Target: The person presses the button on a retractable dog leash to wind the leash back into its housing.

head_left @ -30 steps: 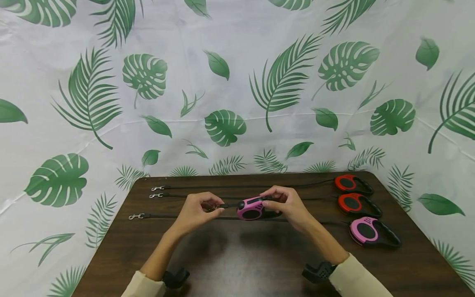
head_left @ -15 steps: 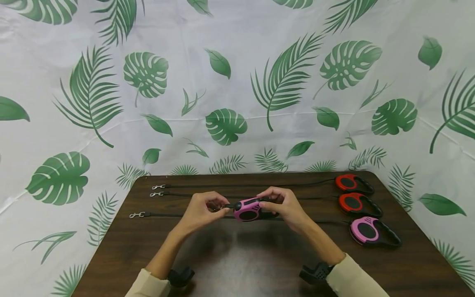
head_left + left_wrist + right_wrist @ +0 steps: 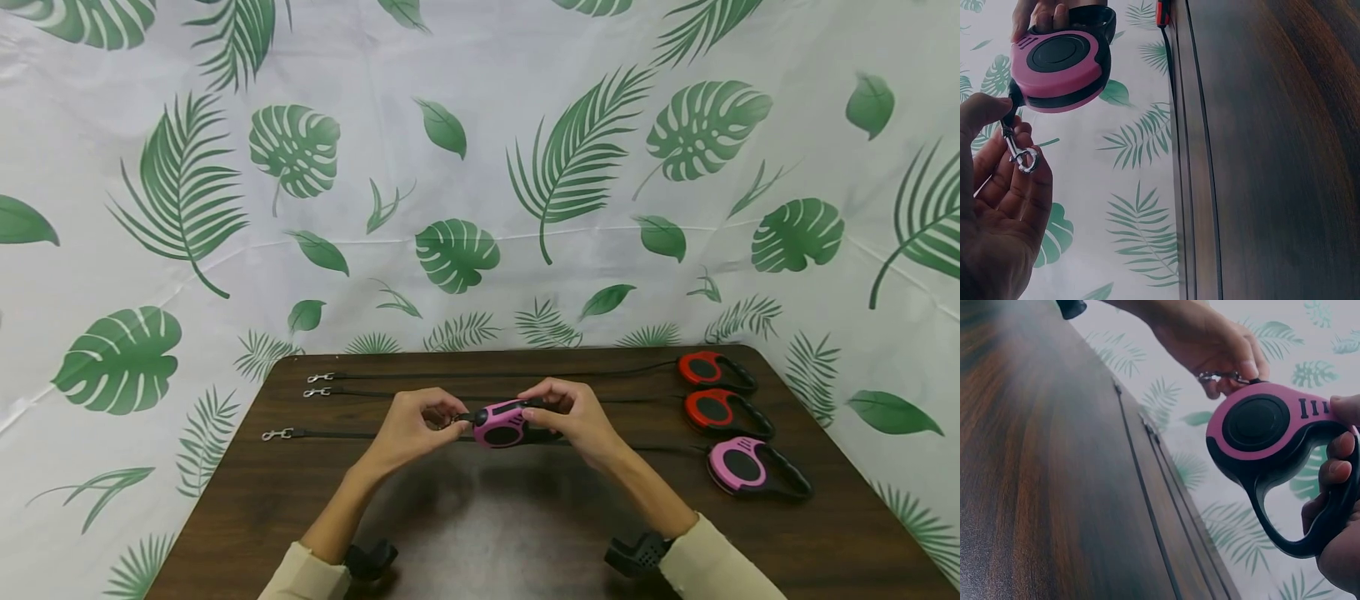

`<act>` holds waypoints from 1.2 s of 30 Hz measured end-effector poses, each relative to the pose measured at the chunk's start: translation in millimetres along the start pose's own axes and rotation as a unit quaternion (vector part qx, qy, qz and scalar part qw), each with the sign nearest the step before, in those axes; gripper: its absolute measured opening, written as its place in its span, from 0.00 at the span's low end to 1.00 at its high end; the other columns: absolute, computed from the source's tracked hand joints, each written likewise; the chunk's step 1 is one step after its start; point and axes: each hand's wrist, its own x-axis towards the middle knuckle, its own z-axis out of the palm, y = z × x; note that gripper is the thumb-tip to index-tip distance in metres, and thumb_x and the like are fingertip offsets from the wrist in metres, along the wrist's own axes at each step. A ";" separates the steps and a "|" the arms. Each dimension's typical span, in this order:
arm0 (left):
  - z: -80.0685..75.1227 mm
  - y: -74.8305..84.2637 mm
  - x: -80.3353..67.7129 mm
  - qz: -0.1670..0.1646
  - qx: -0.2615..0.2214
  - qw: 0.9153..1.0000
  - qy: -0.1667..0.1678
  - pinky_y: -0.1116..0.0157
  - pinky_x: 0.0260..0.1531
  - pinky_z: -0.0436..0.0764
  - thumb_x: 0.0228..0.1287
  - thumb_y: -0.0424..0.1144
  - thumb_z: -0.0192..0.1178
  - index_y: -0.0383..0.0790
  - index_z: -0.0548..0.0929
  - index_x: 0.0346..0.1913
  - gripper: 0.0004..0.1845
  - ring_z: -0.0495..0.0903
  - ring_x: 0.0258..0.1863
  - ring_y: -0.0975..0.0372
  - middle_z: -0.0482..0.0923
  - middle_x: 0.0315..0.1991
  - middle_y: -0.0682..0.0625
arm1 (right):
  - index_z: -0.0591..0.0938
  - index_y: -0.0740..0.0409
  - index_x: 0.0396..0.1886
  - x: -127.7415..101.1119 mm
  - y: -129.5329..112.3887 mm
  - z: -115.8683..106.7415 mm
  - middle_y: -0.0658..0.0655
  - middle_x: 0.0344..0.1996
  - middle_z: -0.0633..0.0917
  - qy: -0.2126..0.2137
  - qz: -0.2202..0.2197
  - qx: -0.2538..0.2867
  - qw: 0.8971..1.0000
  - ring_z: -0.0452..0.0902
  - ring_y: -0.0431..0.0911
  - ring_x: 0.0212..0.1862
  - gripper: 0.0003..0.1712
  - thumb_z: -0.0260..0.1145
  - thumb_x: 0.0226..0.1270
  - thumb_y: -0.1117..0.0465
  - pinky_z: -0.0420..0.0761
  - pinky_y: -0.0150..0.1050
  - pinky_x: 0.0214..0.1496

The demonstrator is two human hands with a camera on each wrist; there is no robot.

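A pink and black retractable dog leash [image 3: 501, 425] is held up above the table, between the two hands. My right hand [image 3: 577, 412] grips its black loop handle [image 3: 1297, 549], with the thumb on the pink casing [image 3: 1275, 392]. With thumb and fingers my left hand [image 3: 416, 425] pinches the short strap end where it leaves the casing. From that pinch the silver snap hook [image 3: 1021, 152] hangs over the left fingers in the left wrist view. Little or no strap shows between the left fingertips and the casing.
On the brown table [image 3: 480, 533], two red leashes [image 3: 701, 367] and another pink leash [image 3: 738, 467] lie at the right. Their black cords stretch leftward in rows, ending in silver hooks [image 3: 277, 434]. A leaf-patterned cloth [image 3: 480, 167] hangs behind.
The left hand has moved rightward and the leash casing slightly left, so the strap gap between them has shrunk. Both hands keep their hold. The leashes on the table stay put.
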 end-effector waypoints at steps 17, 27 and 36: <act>2.3 -3.1 -5.1 -0.008 -0.008 1.000 -0.023 0.57 0.38 0.90 0.61 0.31 0.77 0.38 0.89 0.47 0.12 0.85 0.34 0.63 0.89 0.39 0.49 | 0.89 0.64 0.51 -1.7 4.7 0.2 0.51 0.29 0.86 -0.002 -0.005 0.010 1.000 0.71 0.40 0.27 0.12 0.73 0.70 0.65 0.75 0.34 0.29; 7.1 -9.5 -8.2 0.027 -0.014 0.996 -0.079 0.55 0.46 0.90 0.61 0.35 0.78 0.37 0.87 0.56 0.21 0.89 0.43 0.55 0.89 0.51 0.44 | 0.88 0.63 0.51 -7.3 15.7 10.1 0.51 0.31 0.87 -0.019 0.030 0.012 0.999 0.72 0.40 0.28 0.13 0.74 0.71 0.63 0.75 0.34 0.28; 7.5 -15.1 -16.2 0.027 -0.004 0.993 -0.118 0.61 0.49 0.88 0.63 0.35 0.77 0.36 0.87 0.56 0.20 0.90 0.48 0.55 0.89 0.50 0.44 | 0.88 0.64 0.52 -12.5 26.2 25.7 0.52 0.29 0.85 -0.039 0.041 0.021 0.998 0.71 0.41 0.27 0.13 0.72 0.72 0.63 0.72 0.37 0.28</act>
